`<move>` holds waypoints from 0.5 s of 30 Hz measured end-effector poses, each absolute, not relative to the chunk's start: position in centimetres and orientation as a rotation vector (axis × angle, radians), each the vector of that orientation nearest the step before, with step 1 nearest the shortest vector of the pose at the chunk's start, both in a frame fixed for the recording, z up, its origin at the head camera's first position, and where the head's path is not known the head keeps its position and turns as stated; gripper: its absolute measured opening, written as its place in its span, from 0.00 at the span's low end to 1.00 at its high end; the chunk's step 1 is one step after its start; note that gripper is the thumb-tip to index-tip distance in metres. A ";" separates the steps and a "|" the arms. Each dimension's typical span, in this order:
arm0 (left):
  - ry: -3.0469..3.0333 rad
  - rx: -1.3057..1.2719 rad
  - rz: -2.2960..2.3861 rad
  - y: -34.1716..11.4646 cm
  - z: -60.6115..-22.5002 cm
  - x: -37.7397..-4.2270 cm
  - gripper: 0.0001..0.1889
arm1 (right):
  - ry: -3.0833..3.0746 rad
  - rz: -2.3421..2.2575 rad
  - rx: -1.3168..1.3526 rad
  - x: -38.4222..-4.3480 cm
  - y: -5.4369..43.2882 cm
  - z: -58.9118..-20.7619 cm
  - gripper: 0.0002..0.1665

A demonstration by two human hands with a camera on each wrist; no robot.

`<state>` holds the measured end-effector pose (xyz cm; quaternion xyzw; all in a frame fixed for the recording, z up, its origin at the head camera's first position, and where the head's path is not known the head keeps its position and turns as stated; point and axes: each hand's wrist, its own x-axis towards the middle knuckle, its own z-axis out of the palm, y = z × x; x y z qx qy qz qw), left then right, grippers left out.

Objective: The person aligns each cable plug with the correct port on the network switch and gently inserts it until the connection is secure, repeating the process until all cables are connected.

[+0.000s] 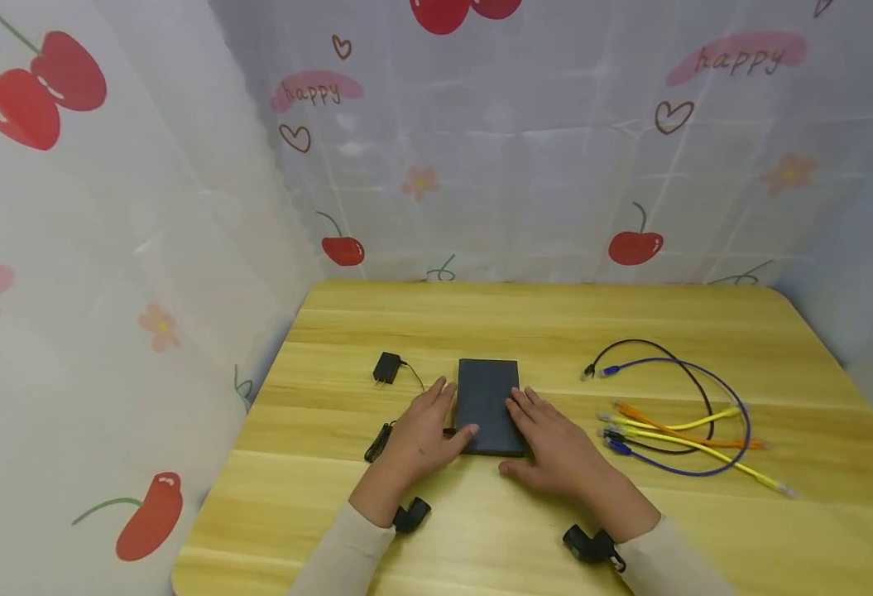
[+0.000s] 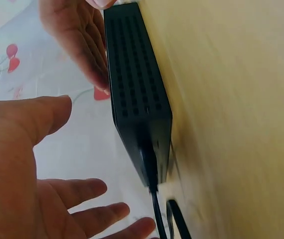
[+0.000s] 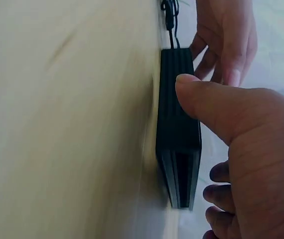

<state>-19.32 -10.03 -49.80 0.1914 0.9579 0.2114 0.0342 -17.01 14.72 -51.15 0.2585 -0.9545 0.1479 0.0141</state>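
Observation:
A flat black box (image 1: 489,406) with rows of vent holes along its near side lies on the table between both hands. In the left wrist view, a thin black cable (image 2: 156,209) runs from a plug in the end of the box (image 2: 137,74). My left hand (image 1: 424,430) is at the box's left side, fingers extended and thumb near its front left corner. My right hand (image 1: 555,443) rests its fingertips along the right edge, thumb out toward the near side. In the right wrist view, the right thumb (image 3: 207,99) overlaps the vented side of the box (image 3: 177,119).
A black power adapter (image 1: 387,367) sits at the left, with a bundled part of black cable (image 1: 379,443) nearer me. To the right lie several network cables: a blue one (image 1: 741,414), a black one (image 1: 693,377), an orange one (image 1: 663,425) and yellow ones (image 1: 741,466). Printed curtains (image 1: 496,165) surround the wooden table (image 1: 540,319).

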 end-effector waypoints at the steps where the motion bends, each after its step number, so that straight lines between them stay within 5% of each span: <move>1: 2.936 0.582 0.652 -9.9 -49.8 -19.3 0.44 | -2.977 0.445 0.793 -16.9 15.0 -51.0 0.59; 15: 2.889 0.626 0.529 -6.7 -50.3 -18.9 0.50 | -2.958 0.341 0.729 -16.1 19.4 -51.6 0.55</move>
